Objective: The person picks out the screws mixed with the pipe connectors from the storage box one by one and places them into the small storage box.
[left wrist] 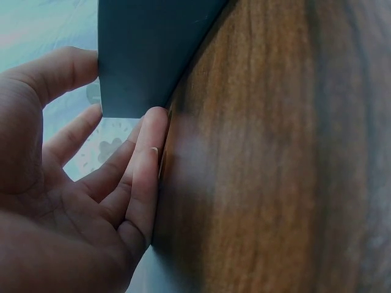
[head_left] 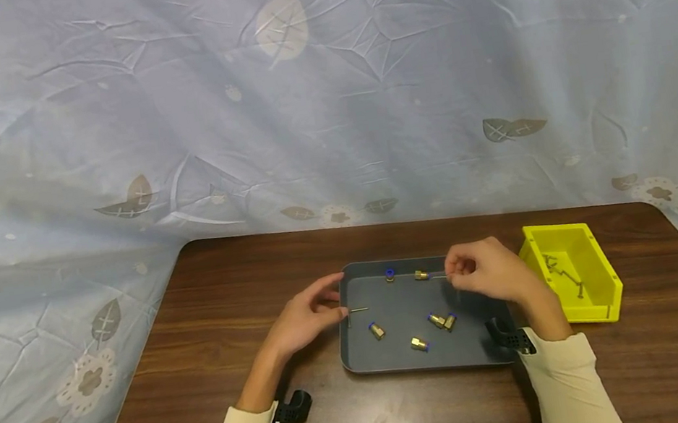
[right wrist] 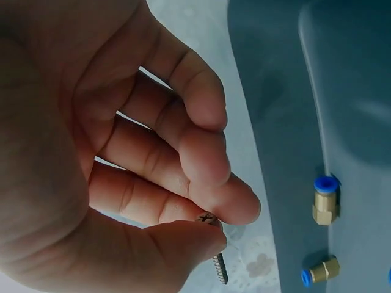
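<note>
My right hand [head_left: 486, 268] is over the right back part of the grey tray [head_left: 394, 362]. Its thumb and a fingertip pinch a cross-head screw [right wrist: 220, 268] near the head, the threaded end pointing away from the palm. On the tray beside this hand lies a brass push-in fitting [head_left: 422, 275] with a blue collar. At the tray's left edge rests my left hand [head_left: 304, 319], thumb and fingertips against the rim, fingers loosely extended. Two screws [head_left: 359, 309] lie just inside the rim there, close to the left thumb.
Several more brass fittings [head_left: 376, 330] with blue collars are spread about the tray. Right of it stands a yellow bin [head_left: 605, 277] with several screws [head_left: 562, 273] inside. The brown wooden table [head_left: 237, 278] ends at a hanging patterned cloth [head_left: 327, 133].
</note>
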`<state>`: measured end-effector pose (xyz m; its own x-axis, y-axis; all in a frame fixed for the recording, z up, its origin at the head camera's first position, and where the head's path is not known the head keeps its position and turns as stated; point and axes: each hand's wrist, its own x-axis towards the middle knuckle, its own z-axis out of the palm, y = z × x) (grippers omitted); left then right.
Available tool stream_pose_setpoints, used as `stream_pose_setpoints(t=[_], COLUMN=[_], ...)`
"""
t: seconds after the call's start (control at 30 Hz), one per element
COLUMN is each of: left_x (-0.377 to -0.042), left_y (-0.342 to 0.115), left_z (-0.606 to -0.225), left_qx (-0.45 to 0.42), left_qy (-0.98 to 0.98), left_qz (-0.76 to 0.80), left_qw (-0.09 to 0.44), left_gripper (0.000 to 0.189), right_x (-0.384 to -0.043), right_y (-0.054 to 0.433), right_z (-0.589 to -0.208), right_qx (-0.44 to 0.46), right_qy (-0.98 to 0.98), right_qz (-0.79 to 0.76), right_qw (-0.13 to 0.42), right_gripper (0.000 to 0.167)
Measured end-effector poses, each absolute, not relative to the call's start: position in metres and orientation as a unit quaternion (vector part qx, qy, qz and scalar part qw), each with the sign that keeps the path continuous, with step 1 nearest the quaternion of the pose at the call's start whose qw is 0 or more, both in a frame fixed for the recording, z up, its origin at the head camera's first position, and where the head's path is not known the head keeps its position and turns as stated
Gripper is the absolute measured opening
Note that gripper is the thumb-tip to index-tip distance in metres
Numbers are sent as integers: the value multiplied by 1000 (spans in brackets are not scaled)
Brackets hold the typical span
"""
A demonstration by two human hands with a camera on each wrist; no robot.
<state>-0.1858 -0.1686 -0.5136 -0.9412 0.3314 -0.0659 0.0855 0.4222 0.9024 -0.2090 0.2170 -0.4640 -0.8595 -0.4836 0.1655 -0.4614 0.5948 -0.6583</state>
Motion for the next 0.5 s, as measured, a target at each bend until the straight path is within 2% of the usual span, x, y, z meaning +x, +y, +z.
stream_pose_setpoints(t=[0.5], left_x=[-185], left_y=[-169], left_z=[-514], left_qx=[122], left_qy=[840], left_qz=[516], left_qw=[119], left_gripper=[69], right_x=[-207], right_y=[245], right_z=[-460], right_qx=[-234], right_qy=[896], right_qz=[-377], right_qw=[0], right_gripper=[12])
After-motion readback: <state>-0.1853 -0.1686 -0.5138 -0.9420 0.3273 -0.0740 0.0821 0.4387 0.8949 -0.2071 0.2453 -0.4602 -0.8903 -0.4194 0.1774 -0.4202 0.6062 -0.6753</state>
